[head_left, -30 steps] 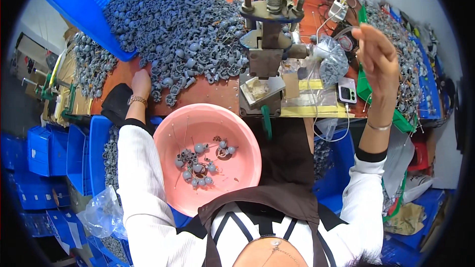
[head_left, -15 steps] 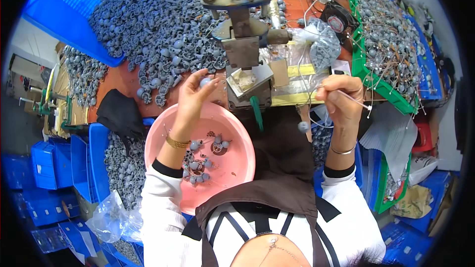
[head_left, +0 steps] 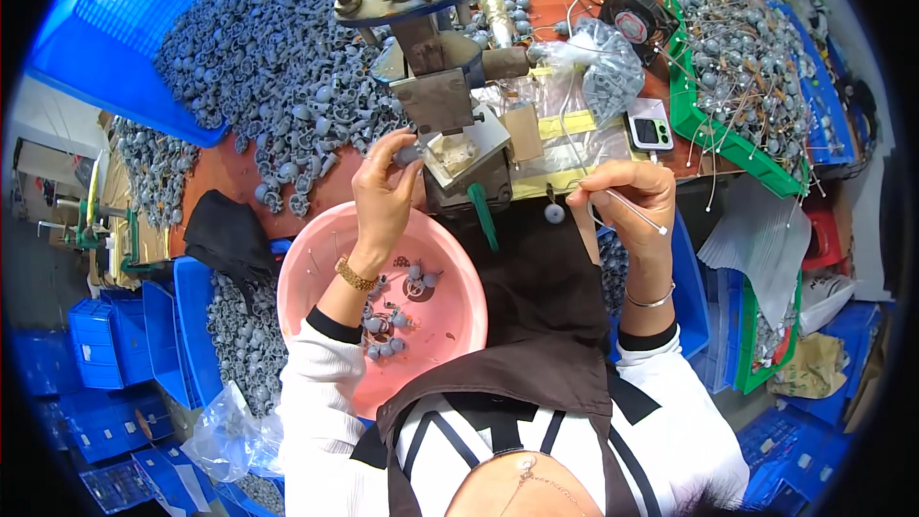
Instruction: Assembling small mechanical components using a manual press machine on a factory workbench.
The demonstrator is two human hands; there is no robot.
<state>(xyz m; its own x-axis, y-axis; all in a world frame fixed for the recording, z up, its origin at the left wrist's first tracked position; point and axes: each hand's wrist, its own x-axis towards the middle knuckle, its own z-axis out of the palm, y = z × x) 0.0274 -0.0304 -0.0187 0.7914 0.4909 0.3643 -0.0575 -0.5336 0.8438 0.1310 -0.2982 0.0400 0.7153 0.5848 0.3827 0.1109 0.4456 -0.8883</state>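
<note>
My left hand [head_left: 385, 199] pinches a small grey rounded plastic shell [head_left: 407, 155] between thumb and fingertips, just left of the press's metal fixture block [head_left: 466, 146]. My right hand [head_left: 632, 206] is closed on a thin pale cable [head_left: 632, 210], whose small white connector end [head_left: 661, 229] sticks out past the fingers. Left of that hand hangs a grey ball [head_left: 553, 213], close to the table's front edge; how it joins the cable is hard to make out. Above the fixture block stands the press head [head_left: 436, 101], apart from both hands.
Grey shells [head_left: 278, 67] are heaped at the far left beside a blue crate [head_left: 124, 29]. Below my left forearm sits a pink basin [head_left: 459, 325] with several grey parts. A green tray [head_left: 684, 110] of cabled balls, a small fan [head_left: 637, 24] and a white phone-like device [head_left: 650, 126] lie right.
My left hand has moved right with the shell, closer to the fixture block. The hanging ball has shifted up and left, and my right hand slightly down. The whole view has shifted a little.
</note>
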